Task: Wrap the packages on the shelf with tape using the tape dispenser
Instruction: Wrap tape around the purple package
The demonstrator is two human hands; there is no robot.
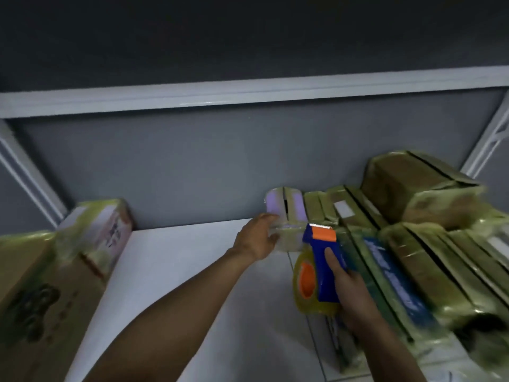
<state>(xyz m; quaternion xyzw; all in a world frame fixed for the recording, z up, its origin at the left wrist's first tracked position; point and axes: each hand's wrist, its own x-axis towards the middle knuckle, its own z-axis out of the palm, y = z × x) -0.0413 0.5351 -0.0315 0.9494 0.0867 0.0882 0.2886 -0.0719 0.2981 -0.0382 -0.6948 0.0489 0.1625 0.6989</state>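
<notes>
While my right hand [351,290] curls round the blue-and-orange plastic tape dispenser [322,255] at five o'clock, my left hand [256,239] grips the small lilac-and-white taped box [286,208] on the white shelf board [179,257], just beside the taped cardboard packages [413,257] stacked at three o'clock.

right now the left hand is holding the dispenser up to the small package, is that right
Wrong hand. The head view shows the dispenser held in the right hand, not the left. It is held up to the small package, as you say. The left hand grips that package instead.
</notes>
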